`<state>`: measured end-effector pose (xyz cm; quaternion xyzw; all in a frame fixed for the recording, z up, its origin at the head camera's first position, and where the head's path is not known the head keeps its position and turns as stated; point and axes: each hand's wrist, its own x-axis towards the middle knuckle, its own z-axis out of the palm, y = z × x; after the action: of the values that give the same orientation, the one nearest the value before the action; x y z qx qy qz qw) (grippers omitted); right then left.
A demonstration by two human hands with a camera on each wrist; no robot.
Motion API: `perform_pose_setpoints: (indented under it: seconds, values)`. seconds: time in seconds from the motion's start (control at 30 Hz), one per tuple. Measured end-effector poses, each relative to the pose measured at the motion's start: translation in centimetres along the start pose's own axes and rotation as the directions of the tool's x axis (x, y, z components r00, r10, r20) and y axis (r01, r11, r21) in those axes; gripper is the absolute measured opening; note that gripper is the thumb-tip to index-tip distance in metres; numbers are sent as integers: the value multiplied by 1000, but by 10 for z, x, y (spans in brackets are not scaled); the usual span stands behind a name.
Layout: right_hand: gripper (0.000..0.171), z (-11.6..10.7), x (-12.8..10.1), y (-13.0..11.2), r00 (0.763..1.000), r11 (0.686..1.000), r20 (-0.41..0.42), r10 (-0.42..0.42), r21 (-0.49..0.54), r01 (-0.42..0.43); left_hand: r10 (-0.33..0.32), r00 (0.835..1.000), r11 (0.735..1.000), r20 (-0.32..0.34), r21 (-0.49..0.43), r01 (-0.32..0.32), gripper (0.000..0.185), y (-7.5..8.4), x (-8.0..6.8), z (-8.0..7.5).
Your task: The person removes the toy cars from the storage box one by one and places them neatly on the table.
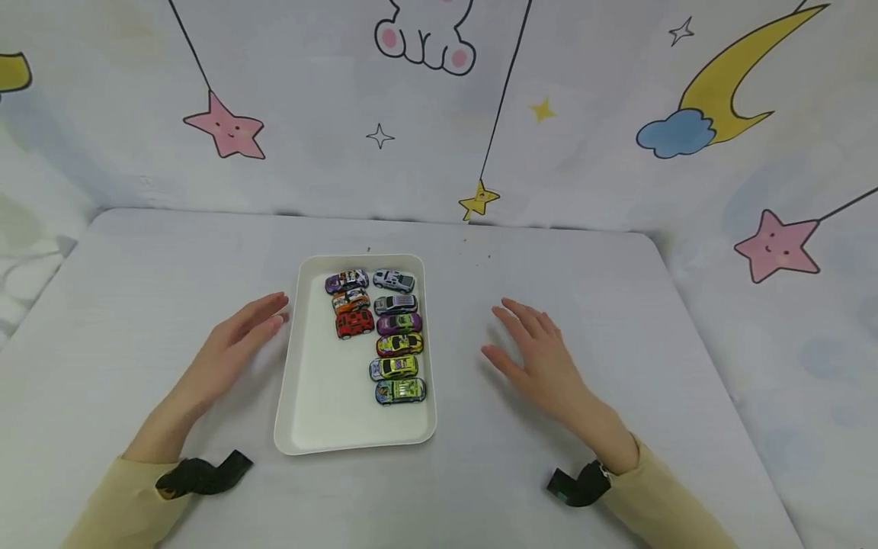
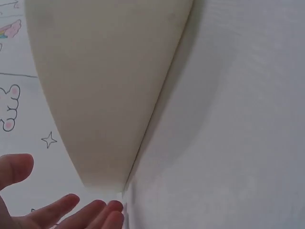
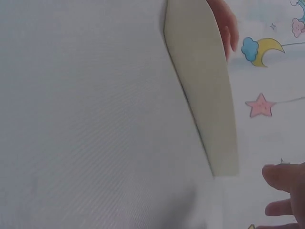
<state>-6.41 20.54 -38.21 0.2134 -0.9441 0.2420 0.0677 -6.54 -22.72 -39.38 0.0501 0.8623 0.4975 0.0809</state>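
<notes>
- My left hand (image 1: 229, 343) lies open on the desk (image 1: 137, 305), fingers straight, tips just beside the tray's (image 1: 322, 427) left rim; I can't tell whether they touch it.
- My right hand (image 1: 535, 358) lies open too, palm down, clearly apart from the tray's right side.
- The white tray sits between my hands, its long axis running away from me, the near half bare.
- The toy cars (image 1: 394, 335) fill the far half in two columns, each car lying crosswise to the tray.
- My worry: lifting the tray unevenly could send the cars rolling on their wheels toward one long rim, and with rims this low they could tip over it.
- Behind is the star-and-moon backdrop (image 1: 226, 126).
</notes>
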Motion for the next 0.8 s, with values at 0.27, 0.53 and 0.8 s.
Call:
perform_pose_setpoints:
  seconds: [0.27,0.53,0.8]
  values:
    - [46,10,10,-17,995,994,-17,-93,64,94,62,998,962,15,-269,-56,57,-19,15,11]
    - [37,23,19,-40,969,963,-23,-245,111,246,85,996,946,-20,-311,-87,59,-31,16,17]
    - [30,36,23,-66,909,903,24,-417,128,411,122,992,948,-29,-292,-125,58,-33,15,18]
